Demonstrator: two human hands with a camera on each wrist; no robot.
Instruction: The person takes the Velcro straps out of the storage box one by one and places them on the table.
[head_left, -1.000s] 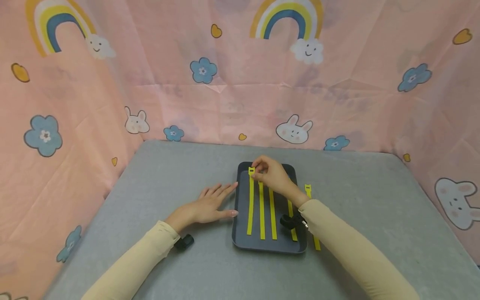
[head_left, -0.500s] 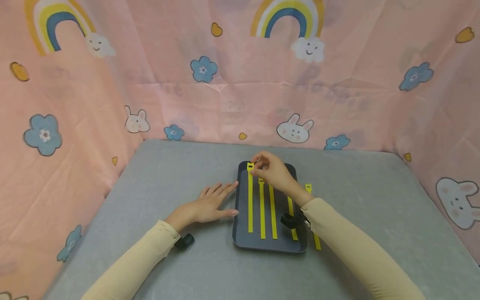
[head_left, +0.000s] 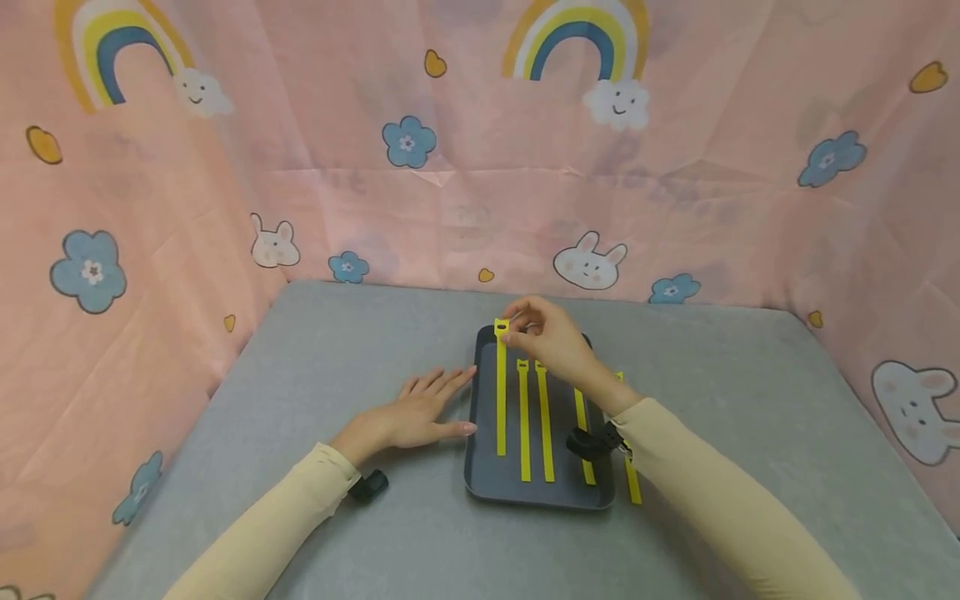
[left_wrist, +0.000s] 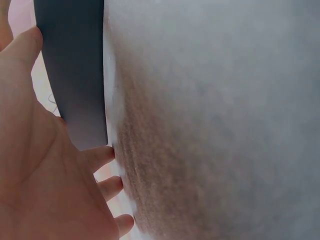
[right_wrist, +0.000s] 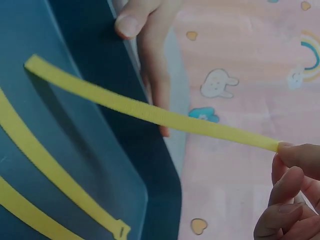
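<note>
In the head view, a dark grey tray holds yellow hook-and-loop cable ties. My right hand pinches one cable tie by its slotted head, thumb against finger. The right wrist view shows this tie slanting up from the tray, its tail end low over the tray floor with a shadow beneath. Two more ties, one of them this cable tie, lie side by side to its right. A further tie is partly under my right wrist. My left hand spreads straight fingers against the tray's left side.
Outside the tray on the right, another yellow cable tie lies on the grey tabletop, partly hidden by my right forearm. A pink patterned cloth rises behind and at both sides. Black wrist cameras hang below both cuffs.
My right hand has risen slightly and moved toward the tray's far edge, drawing the pinched cable tie up with it. The left hand and the tray stay in place.
</note>
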